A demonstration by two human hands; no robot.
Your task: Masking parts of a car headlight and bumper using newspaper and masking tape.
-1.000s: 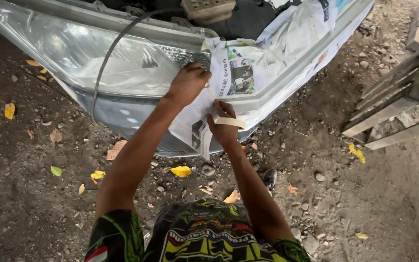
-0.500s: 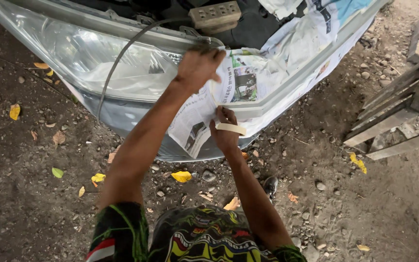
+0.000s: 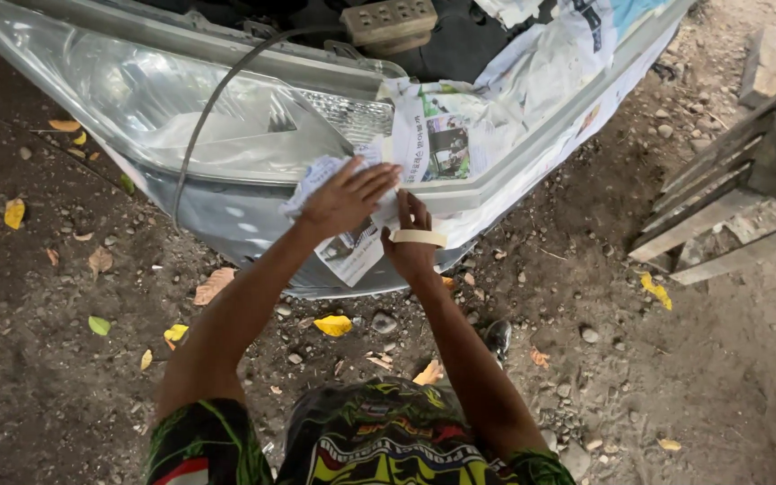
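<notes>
Left hand (image 3: pixel 345 198) now lower, flat on one newspaper sheet (image 3: pixel 424 148); right hand (image 3: pixel 410 242) wearing one tape roll (image 3: pixel 419 238), fingers spread.

A creased sheet of printed newspaper (image 3: pixel 424 148), white with grey text columns and a colour photograph panel, lies draped over the front corner of a silver-grey painted car bumper (image 3: pixel 226 224), covering it from the clear headlamp's inner end toward two o'clock. The sheet's lower flap hangs down the bumper face at about six o'clock of the photograph panel, its edge curled and loose. A roll of beige masking tape (image 3: pixel 419 238), a narrow ring, sits around the right hand (image 3: pixel 410 247), lying flat across its back, directly at three o'clock of the hanging flap. The left hand (image 3: pixel 348 198) lies flat, fingers spread, on the newspaper at nine o'clock of the tape.
</notes>
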